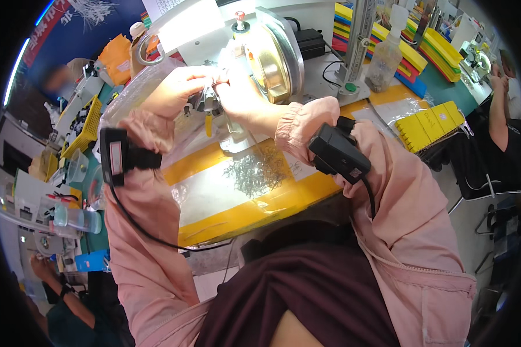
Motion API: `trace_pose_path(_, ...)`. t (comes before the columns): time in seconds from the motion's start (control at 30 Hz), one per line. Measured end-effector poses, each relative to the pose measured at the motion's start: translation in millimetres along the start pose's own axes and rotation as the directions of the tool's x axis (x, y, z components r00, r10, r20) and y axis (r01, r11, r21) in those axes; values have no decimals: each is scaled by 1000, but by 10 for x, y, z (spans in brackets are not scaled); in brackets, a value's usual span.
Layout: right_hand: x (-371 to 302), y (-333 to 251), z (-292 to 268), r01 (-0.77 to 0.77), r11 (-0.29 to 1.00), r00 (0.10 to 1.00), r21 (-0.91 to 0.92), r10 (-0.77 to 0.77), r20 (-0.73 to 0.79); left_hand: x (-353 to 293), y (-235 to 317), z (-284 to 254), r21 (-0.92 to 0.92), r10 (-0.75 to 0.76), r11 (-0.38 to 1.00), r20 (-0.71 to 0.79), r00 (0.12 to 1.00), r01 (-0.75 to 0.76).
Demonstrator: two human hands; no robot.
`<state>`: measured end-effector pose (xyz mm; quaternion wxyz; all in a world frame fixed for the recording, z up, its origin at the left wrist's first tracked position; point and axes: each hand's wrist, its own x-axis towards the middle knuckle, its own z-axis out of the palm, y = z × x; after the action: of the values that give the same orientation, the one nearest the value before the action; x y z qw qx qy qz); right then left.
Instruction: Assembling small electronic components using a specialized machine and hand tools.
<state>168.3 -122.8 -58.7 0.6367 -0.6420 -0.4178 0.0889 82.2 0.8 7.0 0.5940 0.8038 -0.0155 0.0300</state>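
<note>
Both my hands meet in front of a bench machine with a round gold-coloured metal wheel (272, 69). My left hand (182, 87) is pinched closed at the left of a small metal fixture (209, 103). From the other side my right hand (240, 98) has its fingers closed at the same spot, partly washed out by the bright lamp light. Whatever the fingers hold is too small and glaring to make out. A yellow lever (208, 124) hangs below the fixture. On the bench just nearer to me lies a pile of tiny thin metal pieces (257, 170).
Yellow tape (194, 234) edges the bench. A clear squeeze bottle (384, 58) and a metal column (359, 40) stand right of the wheel, with a yellow tray (428, 124) farther right. A tape roll (150, 49) is behind my left hand. Other people work at both sides.
</note>
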Motion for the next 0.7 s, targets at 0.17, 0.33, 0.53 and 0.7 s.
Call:
trace_pose_path(0.17, -43, -68, -40, -65, 994, 997, 93, 62, 35, 118, 10, -125, 0, -94, 995, 155, 983, 95)
trace_pose_path(0.33, -271, -40, 86, -73, 997, 997, -10, 73, -5, -152, -87, -326, 637, 316, 729, 13, 949, -251)
trace_pose_path(0.53, -460, -490, -388, -519, 729, 851, 445, 395, 346, -610, 740, 715, 689, 366, 721, -279, 888, -81)
trace_pose_path(0.7, -438, -492, -300, -561, 535, 827, 632, 390, 404, -776, 199, 1232, 903, 545, 411, -132, 828, -126)
